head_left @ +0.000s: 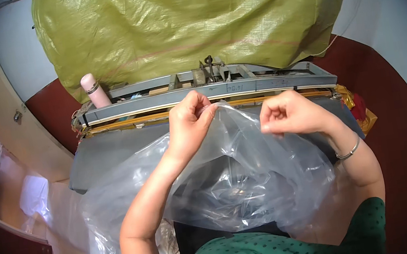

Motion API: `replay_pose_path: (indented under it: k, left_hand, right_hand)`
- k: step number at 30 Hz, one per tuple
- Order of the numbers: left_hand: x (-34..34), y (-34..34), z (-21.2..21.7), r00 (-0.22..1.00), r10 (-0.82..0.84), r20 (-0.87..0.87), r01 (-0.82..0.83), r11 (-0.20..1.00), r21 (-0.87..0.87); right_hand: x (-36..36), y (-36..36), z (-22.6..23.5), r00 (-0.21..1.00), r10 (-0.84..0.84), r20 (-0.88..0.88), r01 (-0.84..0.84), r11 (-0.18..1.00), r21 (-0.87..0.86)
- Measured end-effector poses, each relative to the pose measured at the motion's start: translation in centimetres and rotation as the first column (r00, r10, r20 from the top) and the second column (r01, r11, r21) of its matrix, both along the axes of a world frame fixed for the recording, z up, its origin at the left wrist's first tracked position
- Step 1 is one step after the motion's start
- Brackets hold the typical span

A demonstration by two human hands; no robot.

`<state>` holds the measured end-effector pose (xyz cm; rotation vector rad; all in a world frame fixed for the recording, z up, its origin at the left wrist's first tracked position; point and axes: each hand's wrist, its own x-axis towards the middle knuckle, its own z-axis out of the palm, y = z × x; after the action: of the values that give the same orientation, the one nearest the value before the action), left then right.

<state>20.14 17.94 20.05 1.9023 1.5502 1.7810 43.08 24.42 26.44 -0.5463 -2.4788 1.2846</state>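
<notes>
My left hand [191,123] pinches the upper edge of a large clear plastic sheet or bag [227,144] between thumb and fingers. The plastic hangs from that pinch in loose, shiny folds, spreading over the grey tabletop [107,149] and down across my lap. My right hand [288,113] is closed, fingers curled and thumb pressed in, beside the plastic's right edge. Whether a bit of plastic lies between its fingertips is hidden. Just beyond both hands runs a long grey metal bar frame [260,85] with a yellowish strip along its front.
A pink bottle [95,91] leans at the frame's left end, and a dark metal fitting [210,68] stands at its middle. Behind hangs a big yellow-green woven sheet [187,19]. More clear plastic [66,226] trails at the left, near a door [22,112]. Gold and red wrapping [361,108] lies right.
</notes>
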Motion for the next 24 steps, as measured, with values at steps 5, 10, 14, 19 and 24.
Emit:
replay_pose_path:
  k: [5,10,14,19,24]
  left_hand:
    - [-0.1,-0.7,-0.7,0.988,0.102,-0.115,-0.079,0.979,0.190]
    - [-0.1,-1.2,-0.7,0.968,0.195,-0.158,-0.158,0.962,0.221]
    - [-1.9,-0.8,-1.4,0.890,0.265,-0.371,-0.181,0.952,0.246]
    - [-5.4,-4.9,0.6,0.901,-0.416,0.125,0.373,0.595,-0.712]
    - [-8.5,-12.6,-3.2,0.831,-0.519,0.200,0.351,0.210,-0.913]
  right_hand:
    - [-3.7,2.1,-1.2,0.921,-0.021,-0.390,0.012,1.000,-0.025]
    - [-8.7,2.9,-4.9,0.887,0.146,-0.438,-0.157,0.988,0.013]
    - [-10.4,3.0,-7.8,0.883,0.089,-0.461,-0.168,0.977,-0.133]
    - [-8.5,5.5,-12.9,0.715,-0.374,-0.591,-0.145,0.747,-0.649]
    - [15.0,17.4,-21.2,0.345,-0.837,-0.425,0.915,0.200,0.349]
